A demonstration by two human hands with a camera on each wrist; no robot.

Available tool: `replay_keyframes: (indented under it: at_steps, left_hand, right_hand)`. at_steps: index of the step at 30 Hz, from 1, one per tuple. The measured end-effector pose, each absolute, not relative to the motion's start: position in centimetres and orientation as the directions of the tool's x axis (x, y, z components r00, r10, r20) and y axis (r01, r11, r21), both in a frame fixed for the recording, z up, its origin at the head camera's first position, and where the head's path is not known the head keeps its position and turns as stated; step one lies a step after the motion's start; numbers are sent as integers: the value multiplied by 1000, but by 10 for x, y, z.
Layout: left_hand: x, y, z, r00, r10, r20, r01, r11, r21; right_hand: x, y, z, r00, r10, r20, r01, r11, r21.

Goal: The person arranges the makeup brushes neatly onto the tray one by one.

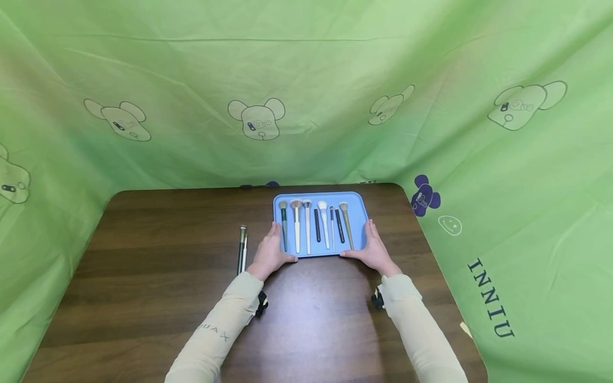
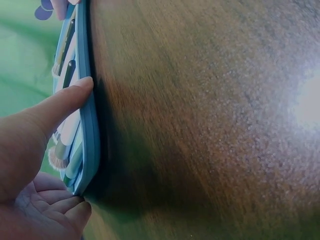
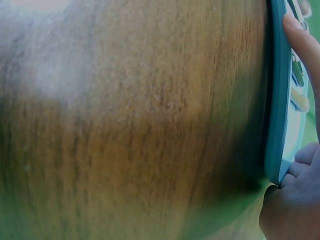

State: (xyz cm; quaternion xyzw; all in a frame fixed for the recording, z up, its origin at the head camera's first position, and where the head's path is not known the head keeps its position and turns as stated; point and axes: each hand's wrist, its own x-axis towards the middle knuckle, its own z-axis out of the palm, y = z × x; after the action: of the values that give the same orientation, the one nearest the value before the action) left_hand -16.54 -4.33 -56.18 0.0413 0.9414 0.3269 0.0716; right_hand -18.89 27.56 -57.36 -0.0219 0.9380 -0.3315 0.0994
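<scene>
A blue tray [image 1: 358,226] sits at the far side of the table, bearing a row of several makeup brushes. Among them are a green-handled brush [image 1: 284,226], a white brush [image 1: 324,223] and a gold-brown brush [image 1: 347,223]. My left hand [image 1: 269,254] grips the tray's near left corner; in the left wrist view its thumb [image 2: 65,102] lies over the rim [image 2: 90,130]. At the near right corner my right hand [image 1: 374,252] holds the tray, thumb along the front edge. The right wrist view has fingers of the right hand [image 3: 295,210] around the corner, partly cut off.
Left of the tray, a dark-handled brush [image 1: 241,250] and a thin white stick-like tool [image 1: 245,250] lie side by side on the wooden table [image 1: 158,276], close to the left wrist. A green printed cloth [image 1: 325,96] hangs around the table's back and sides.
</scene>
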Motion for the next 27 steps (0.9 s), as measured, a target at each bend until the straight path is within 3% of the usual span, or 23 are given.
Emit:
replay_keyframes:
  at_steps: [11,19,27]
  left_hand:
    - [-166,-45,-561,-987,131,-88,47,778,626]
    - [-163,-60,-549,-991,111,-69,34,724,689]
    - [-160,-86,-545,-998,60,-35,22,753,658]
  right_hand:
    - [-190,276,-575,-980,-106,-166,27,764,-644]
    - [-188,275,-577,-983,-107,-150,14,768,-640]
    - [-188,275,-577,-982,-105,-155,19,769,-639]
